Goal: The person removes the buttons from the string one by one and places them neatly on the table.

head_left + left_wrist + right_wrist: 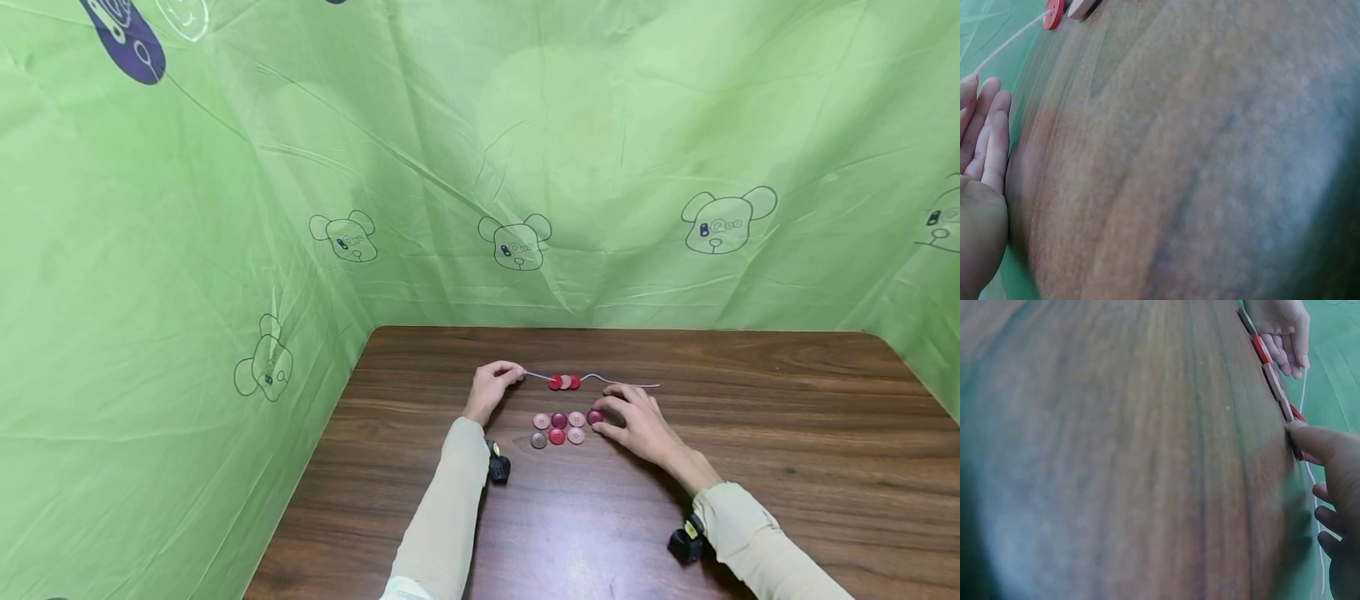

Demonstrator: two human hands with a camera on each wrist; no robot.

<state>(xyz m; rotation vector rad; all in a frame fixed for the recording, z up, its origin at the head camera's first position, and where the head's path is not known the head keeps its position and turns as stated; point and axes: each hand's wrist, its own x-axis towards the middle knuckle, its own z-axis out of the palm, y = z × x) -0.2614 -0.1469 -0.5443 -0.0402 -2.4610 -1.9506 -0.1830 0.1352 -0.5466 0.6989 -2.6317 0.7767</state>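
My left hand (495, 387) pinches one end of a pale string (538, 377) between thumb and index finger. Threaded on that string are three buttons: a red button (554, 382), a pink button (565, 382) and another red button (575, 382). Nearer to me, my right hand (637, 423) has its thumb and index finger at opposite edges of a dark magenta button (595, 417), pinching it at the table. Beside it several loose buttons lie in two rows, among them a bright red button (557, 436) and a greyish purple button (538, 439).
The string's free tail (637, 386) trails off to the right, behind my right hand. All of this lies on a dark wooden table (787, 417). Green cloth walls (600, 167) printed with bear outlines rise behind the table and on both sides.
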